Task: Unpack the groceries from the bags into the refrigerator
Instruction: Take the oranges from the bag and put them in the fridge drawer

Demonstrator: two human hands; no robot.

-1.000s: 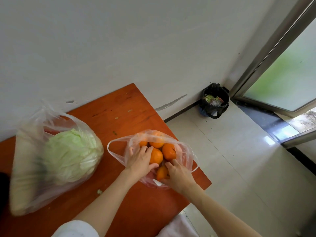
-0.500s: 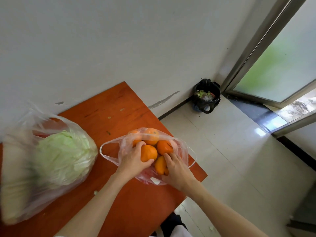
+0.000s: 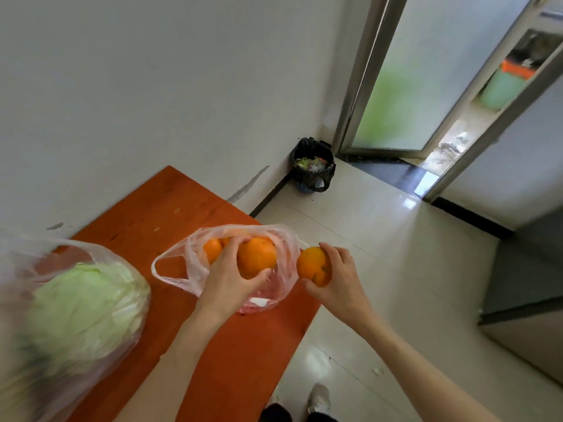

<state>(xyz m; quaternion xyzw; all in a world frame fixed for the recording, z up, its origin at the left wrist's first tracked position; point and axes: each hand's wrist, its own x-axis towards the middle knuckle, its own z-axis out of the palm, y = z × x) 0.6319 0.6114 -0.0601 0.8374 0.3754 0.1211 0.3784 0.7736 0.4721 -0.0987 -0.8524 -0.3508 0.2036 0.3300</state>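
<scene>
While one orange [image 3: 313, 265] is sitting in the right hand [image 3: 338, 275] beyond the counter [image 3: 243, 345] edge, the left hand [image 3: 227, 277] is closing its grip on another orange [image 3: 256, 260] above the bag [image 3: 195, 269]; the right one is nearer the floor side.

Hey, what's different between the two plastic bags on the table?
The bag of oranges is small, pinkish and open on top, with oranges showing; the cabbage bag is bigger, clearer and wraps one green cabbage. The left hand holds an orange over the bag of oranges; no hand touches the cabbage bag. Both are thin plastic and sit on the orange table.
</scene>
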